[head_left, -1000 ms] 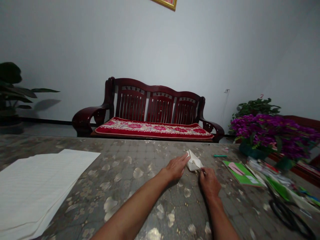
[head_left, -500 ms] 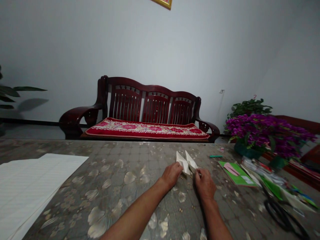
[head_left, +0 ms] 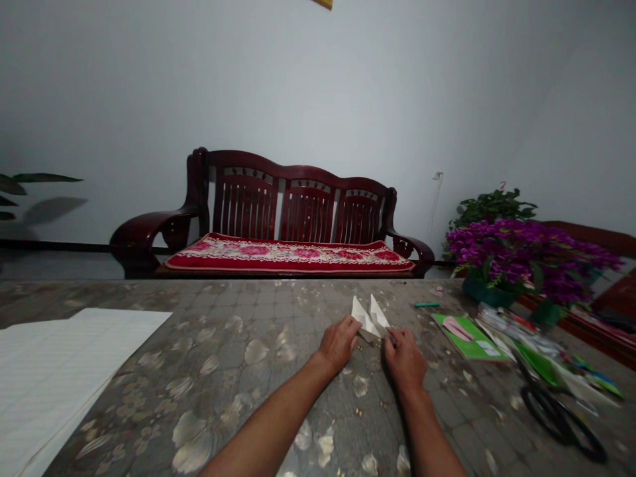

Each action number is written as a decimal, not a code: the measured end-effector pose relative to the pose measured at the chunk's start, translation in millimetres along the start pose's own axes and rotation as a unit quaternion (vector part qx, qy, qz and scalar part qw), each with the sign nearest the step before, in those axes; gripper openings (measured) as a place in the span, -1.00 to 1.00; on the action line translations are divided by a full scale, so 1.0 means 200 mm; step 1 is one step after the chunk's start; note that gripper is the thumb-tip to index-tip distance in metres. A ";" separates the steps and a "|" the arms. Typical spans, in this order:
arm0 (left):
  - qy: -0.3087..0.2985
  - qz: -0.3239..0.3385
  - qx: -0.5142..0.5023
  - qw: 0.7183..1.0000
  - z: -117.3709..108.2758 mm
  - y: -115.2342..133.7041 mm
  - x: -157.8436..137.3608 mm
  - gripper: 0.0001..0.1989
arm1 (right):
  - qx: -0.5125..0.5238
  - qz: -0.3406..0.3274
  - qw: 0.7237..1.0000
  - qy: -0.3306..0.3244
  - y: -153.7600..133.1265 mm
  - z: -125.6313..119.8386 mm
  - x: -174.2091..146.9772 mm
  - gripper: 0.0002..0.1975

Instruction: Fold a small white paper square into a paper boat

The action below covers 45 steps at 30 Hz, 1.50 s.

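Note:
Between my hands is a piece of folded white paper point(head_left: 366, 322) with two pointed tips standing up at the far side. My left hand point(head_left: 340, 343) pinches its left side, fingers curled. On the right, my right hand point(head_left: 405, 358) grips the paper's right edge between thumb and fingers. The paper is low over the patterned tabletop point(head_left: 268, 391); whether its underside touches the table I cannot tell. My fingers hide its lower outer edges.
At left lie large lined paper sheets point(head_left: 64, 371). To the right are a green pen point(head_left: 426, 305), a green booklet point(head_left: 467, 336) with a pink piece on it, black-handled scissors point(head_left: 561, 417) and purple flowers point(head_left: 527, 255). A wooden bench point(head_left: 303, 212) stands beyond the table.
The folded paper has turned a little in my hands, and its two tips now stand more upright and spread. Both hands still hold it; the view has shifted slightly.

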State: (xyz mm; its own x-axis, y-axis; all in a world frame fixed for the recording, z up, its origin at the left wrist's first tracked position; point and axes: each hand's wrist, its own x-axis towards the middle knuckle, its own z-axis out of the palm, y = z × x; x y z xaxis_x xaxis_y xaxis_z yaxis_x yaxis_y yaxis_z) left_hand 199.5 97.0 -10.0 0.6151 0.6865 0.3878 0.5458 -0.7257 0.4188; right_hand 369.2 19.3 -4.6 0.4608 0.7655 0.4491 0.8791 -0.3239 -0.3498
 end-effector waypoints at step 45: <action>0.054 0.007 -0.034 0.998 0.00 -0.02 0.02 -0.43 | 0.060 -0.050 0.996 0.039 0.05 0.06 0.03 -0.63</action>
State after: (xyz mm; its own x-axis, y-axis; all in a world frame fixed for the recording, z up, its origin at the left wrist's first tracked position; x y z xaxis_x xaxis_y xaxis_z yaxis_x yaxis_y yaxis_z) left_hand 199.8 102.0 -11.2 0.5565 0.6793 0.4783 0.4949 -0.7335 0.4658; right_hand 378.7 26.9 -15.2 0.3830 0.7439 0.5476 0.9024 -0.1746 -0.3940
